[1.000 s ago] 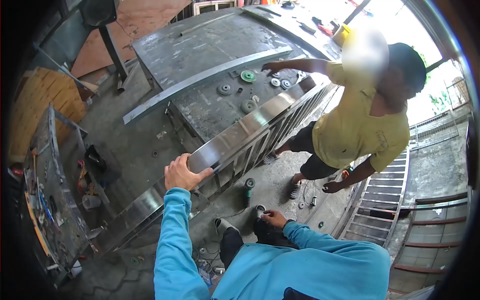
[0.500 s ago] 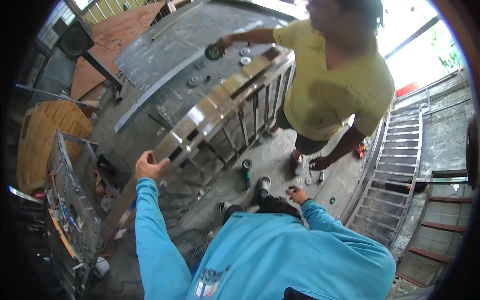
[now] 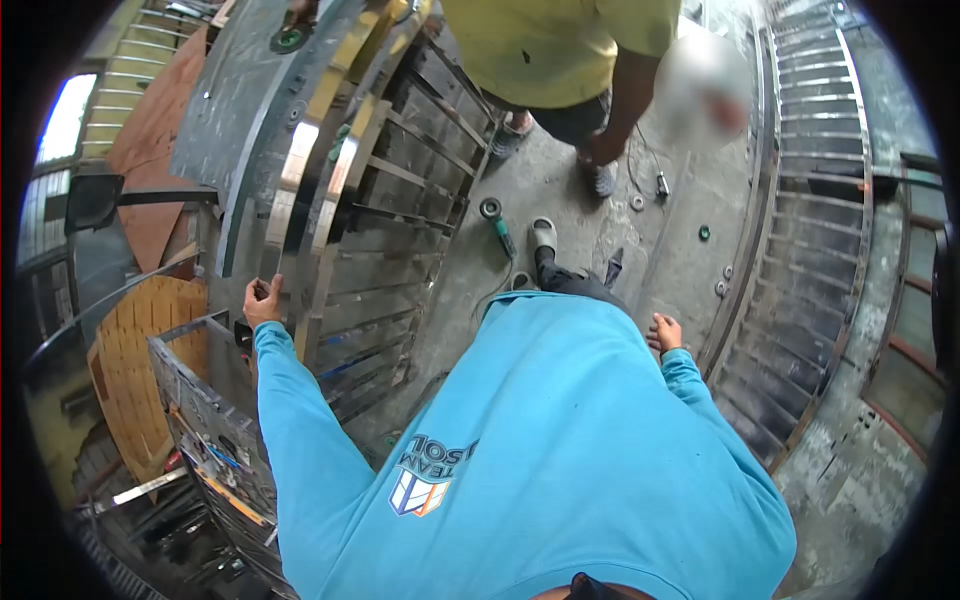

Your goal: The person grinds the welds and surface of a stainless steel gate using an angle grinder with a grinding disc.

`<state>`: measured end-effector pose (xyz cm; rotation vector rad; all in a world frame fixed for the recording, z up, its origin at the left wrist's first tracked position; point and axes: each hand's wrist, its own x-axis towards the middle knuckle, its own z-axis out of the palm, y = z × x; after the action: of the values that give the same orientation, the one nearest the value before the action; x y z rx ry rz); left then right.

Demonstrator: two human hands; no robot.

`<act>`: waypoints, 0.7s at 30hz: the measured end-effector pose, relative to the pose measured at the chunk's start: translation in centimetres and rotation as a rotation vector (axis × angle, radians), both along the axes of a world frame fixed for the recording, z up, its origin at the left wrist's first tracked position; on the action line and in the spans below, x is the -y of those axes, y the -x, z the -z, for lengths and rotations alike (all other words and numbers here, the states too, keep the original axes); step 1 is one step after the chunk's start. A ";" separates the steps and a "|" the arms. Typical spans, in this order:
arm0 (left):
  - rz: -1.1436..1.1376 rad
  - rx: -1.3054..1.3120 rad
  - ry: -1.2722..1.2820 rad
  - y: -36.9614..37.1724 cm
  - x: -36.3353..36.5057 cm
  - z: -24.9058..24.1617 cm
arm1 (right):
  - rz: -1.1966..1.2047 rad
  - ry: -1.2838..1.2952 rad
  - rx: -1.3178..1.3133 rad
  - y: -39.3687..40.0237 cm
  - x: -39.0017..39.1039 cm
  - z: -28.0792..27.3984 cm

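My left hand [image 3: 262,301] is raised beside the lower end of a shiny metal frame [image 3: 296,160], its thumb and bent fingers apart, with no object visible in it. My right hand [image 3: 664,333] hangs low over the concrete floor on the other side, fingers curled in, with nothing visible in them. The barred metal frame stands upright on my left. A green angle grinder [image 3: 498,227] lies on the floor between the frame and my feet.
A co-worker in a yellow shirt [image 3: 560,50] stands ahead, a hand on a green grinder [image 3: 288,40] over the worktable. A ladder-like metal grille [image 3: 815,200] runs along the right. A tool-laden metal rack [image 3: 205,420] and curved wooden panel [image 3: 150,370] stand at left.
The view has turned and tipped down. My left hand, earlier on the metal frame's top rail, is now beside its end. My right hand's fingers have curled in.
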<state>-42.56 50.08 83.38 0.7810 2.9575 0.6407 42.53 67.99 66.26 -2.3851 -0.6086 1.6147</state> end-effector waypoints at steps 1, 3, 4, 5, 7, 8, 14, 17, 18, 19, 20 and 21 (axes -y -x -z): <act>-0.018 0.014 -0.025 0.0 0.1 0.0 | 0.035 0.026 -0.015 -0.8 2.8 0.4; -0.036 0.033 0.030 0.1 0.2 0.3 | -0.437 -0.284 0.115 -6.4 10.4 6.6; -0.047 0.010 0.044 -0.4 0.0 0.2 | -0.627 -0.187 0.130 -6.6 12.0 4.1; -0.061 -0.017 0.055 -0.7 -0.3 0.0 | -0.644 -0.191 0.125 -8.0 15.5 6.8; -0.095 0.015 0.088 -2.2 -1.4 -1.2 | -0.482 -0.433 -0.086 -16.7 21.9 19.5; -0.092 -0.013 0.116 -2.1 -1.5 -0.9 | -0.490 -0.327 -0.048 -18.2 20.1 18.7; -0.074 -0.002 0.287 -2.4 -2.3 -2.1 | -0.803 -0.529 -0.004 13.1 -6.2 6.4; -0.091 0.028 0.275 -2.9 -2.4 -2.5 | -1.403 -0.767 -0.043 36.1 -12.8 -5.4; -0.061 0.049 0.285 -2.9 -2.5 -2.8 | -1.520 -0.781 -0.027 42.7 -13.1 -7.6; -0.058 0.088 0.264 -3.1 -2.6 -3.3 | -1.623 -0.913 -0.036 48.5 -13.4 -7.3; -0.055 0.064 0.212 -3.1 -2.6 -3.1 | -1.727 -1.041 -0.052 53.5 -13.4 -7.0; -0.055 0.042 0.165 -3.2 -2.4 -2.7 | -1.761 -1.123 0.028 58.0 -13.1 -6.9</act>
<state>-39.37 52.46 86.13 0.6662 2.9551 0.4020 -15.48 81.06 73.20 -0.6667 -2.9273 0.7456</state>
